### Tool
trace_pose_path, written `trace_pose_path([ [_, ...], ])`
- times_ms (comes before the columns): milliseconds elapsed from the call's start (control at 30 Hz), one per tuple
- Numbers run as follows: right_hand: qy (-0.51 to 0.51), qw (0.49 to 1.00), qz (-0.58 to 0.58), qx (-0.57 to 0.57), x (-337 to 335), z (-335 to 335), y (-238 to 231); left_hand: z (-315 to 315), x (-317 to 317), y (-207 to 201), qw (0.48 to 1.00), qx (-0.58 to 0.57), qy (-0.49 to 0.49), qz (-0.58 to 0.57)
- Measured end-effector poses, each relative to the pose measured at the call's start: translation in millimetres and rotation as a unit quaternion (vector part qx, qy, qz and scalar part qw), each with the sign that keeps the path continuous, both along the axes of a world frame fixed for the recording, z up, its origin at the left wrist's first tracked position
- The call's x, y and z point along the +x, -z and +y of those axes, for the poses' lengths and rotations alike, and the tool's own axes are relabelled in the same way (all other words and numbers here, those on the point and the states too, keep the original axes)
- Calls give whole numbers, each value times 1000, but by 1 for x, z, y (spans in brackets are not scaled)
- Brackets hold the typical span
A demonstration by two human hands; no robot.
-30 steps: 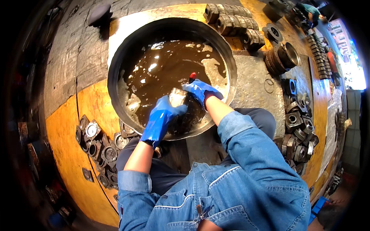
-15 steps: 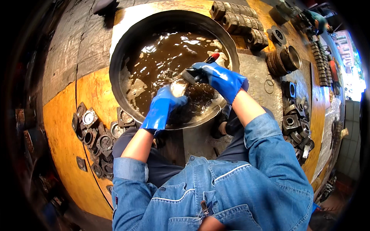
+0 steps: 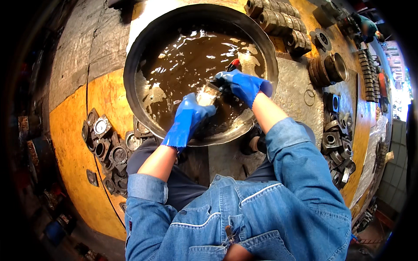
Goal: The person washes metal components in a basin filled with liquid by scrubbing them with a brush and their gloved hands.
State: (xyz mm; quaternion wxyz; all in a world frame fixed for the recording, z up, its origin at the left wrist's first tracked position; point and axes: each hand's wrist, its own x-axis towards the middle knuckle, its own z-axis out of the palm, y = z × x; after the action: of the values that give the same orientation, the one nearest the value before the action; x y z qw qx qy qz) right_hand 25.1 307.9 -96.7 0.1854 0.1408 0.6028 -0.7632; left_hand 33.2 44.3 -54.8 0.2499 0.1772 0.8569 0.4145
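Your left hand: fingers clamped on metal part | right hand: fingers around red-tipped tool, at part's upper right

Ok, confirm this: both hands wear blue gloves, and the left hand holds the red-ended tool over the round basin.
Wrong hand: in the head view, the right hand holds the red-ended tool over the round basin. Both hands do wear blue gloves.
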Motion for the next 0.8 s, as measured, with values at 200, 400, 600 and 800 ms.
trace_pose_path([
  [200,-34,936,-156,315,3,-41,-23,-1,-5,17,995,-8,-32,-95],
  [400,-47,931,-151,330,5,-20,-42,21,-1,-9,968,165,-124,-141],
  [600,45,964,-21,260,25,-5,-121,-25,-11,-27,947,311,-59,-54],
  [800,-41,987,99,119,0,-38,-148,-69,-18,-46,988,109,-100,-43],
])
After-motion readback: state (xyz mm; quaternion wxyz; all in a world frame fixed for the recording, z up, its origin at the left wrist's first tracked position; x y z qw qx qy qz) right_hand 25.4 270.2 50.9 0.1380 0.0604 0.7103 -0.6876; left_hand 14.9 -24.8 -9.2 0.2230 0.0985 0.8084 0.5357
